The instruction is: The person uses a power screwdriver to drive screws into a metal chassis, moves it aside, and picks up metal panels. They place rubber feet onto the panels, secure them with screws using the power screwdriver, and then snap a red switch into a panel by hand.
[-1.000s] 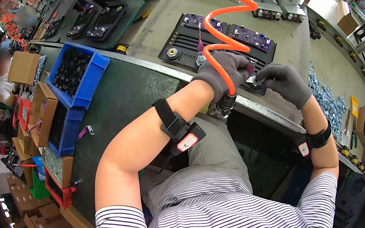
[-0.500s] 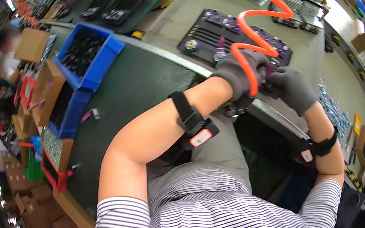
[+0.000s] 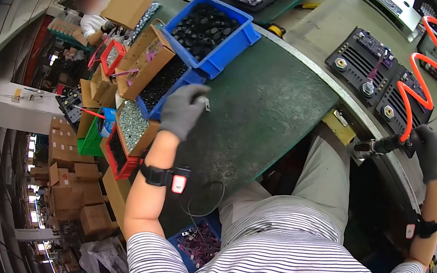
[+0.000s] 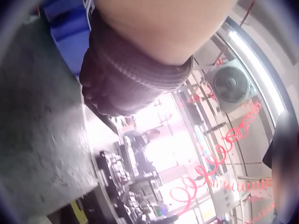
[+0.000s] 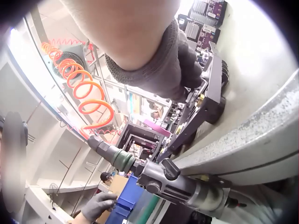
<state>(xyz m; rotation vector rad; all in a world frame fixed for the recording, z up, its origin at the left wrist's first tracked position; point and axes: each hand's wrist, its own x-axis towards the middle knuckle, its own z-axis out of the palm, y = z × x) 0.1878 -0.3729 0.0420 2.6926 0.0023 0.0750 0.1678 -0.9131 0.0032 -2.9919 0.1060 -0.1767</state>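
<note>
My gloved left hand is stretched over the green bench. Its fingers curl down on a small purple bracket, whose bright metal end shows beside the fingertips. The gloved right hand is at the near right end of a black slotted panel. In the right wrist view its fingers bend down at that panel; I cannot tell whether they pinch a part. Beside this hand, a pneumatic driver hangs on a coiled orange hose. Another purple bracket stands on the panel, by a large nut.
A blue bin of black parts and a second blue bin stand left of the bench. Cardboard boxes and a red bin lie beyond. A metal edge separates green bench and worktable. Another person is behind.
My left hand has left the panel and swung far left to the bracket on the green bench. The right hand stays at the panel. The head view has turned left.
</note>
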